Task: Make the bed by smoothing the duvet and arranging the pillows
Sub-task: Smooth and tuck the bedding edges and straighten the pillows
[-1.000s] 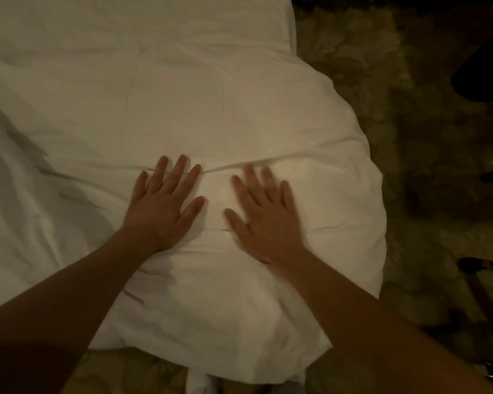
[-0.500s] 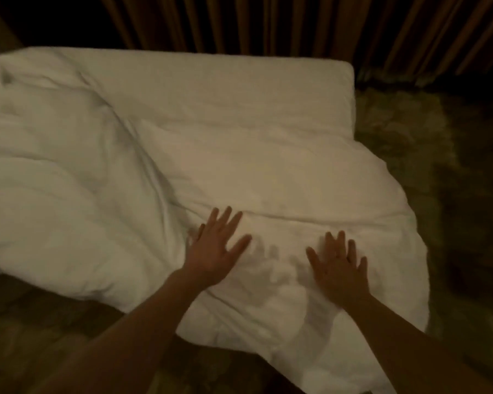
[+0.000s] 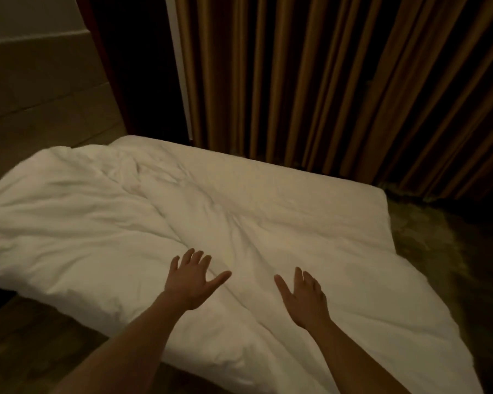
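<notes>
Risk first: likely bunching of the rumpled white fabric duvet (image 3: 182, 223) rather than flattening, if the palms push toward the deep diagonal crease (image 3: 165, 211) instead of away from it. Also a fair chance of dragging the whole cover toward the near corner, where a good part already overhangs the bed edge and droops toward the dim patterned floor (image 3: 427, 245); any further pull this way probably slides more of it off. Dim, warm light hides shallow wrinkles, so easy to miss some.

Left hand (image 3: 190, 282) flat, fingers spread, thumb angled out to the right, palm down on or just above the duvet; contact not clear enough to tell. Right hand (image 3: 305, 300) likewise splayed, palm down, slightly nearer the camera. Both empty, nothing clamped, set well apart from each other with a raised fold running between them.

Duvet directly beneath and ahead of both hands, spreading left in heaped ridges and right in a smoother sheet, covering most of the white mattress (image 3: 296, 174), whose bare far strip shows by the brown pleated curtain (image 3: 325, 81). No pillows in view. Judged well short of done: smoothing under way, left half heavily wrinkled.
</notes>
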A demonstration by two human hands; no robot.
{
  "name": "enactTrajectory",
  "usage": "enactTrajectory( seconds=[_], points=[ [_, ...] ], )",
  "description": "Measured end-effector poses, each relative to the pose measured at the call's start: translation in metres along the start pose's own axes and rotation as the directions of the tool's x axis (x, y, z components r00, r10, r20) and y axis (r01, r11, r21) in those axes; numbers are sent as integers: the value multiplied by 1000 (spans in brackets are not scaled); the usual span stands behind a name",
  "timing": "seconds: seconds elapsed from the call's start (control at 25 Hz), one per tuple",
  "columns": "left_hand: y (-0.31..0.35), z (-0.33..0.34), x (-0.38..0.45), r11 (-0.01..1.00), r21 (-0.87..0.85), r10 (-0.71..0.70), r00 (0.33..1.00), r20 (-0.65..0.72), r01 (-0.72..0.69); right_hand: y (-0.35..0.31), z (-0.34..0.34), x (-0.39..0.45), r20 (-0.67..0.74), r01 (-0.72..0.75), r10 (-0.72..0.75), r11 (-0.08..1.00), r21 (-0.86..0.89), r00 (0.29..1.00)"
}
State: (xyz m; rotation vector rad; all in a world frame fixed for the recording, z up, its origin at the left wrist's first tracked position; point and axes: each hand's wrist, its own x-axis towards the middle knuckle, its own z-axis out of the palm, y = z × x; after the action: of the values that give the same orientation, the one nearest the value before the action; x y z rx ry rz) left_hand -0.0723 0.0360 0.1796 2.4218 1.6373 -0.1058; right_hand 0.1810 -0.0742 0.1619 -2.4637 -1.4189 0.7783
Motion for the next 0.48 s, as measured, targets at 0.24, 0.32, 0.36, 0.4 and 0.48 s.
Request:
enactTrajectory(
  seconds=[0.24, 0.32, 0.36, 0.4, 0.48],
  points=[
    [-40, -25, 98, 995, 0, 97, 995, 1, -97, -82, -2, 84, -10, -23, 23, 1000, -12, 1000],
    [-58, -23, 141, 992, 25, 125, 991, 38, -126, -108, 5, 131, 5, -51, 51, 999, 5, 999],
    [-70, -22, 164, 992, 28, 120, 991, 67, -122, -120, 13, 157, 15, -61, 61, 998, 13, 998],
    [-84, -21, 188, 993, 37, 109, 990, 94, -113, -132, 21, 185, 29, -74, 73, 997, 9, 997],
    [-115, -22, 232, 989, 90, 107, 983, 150, -122, -158, 39, 230, 65, -99, 98, 995, 8, 993]
  ],
)
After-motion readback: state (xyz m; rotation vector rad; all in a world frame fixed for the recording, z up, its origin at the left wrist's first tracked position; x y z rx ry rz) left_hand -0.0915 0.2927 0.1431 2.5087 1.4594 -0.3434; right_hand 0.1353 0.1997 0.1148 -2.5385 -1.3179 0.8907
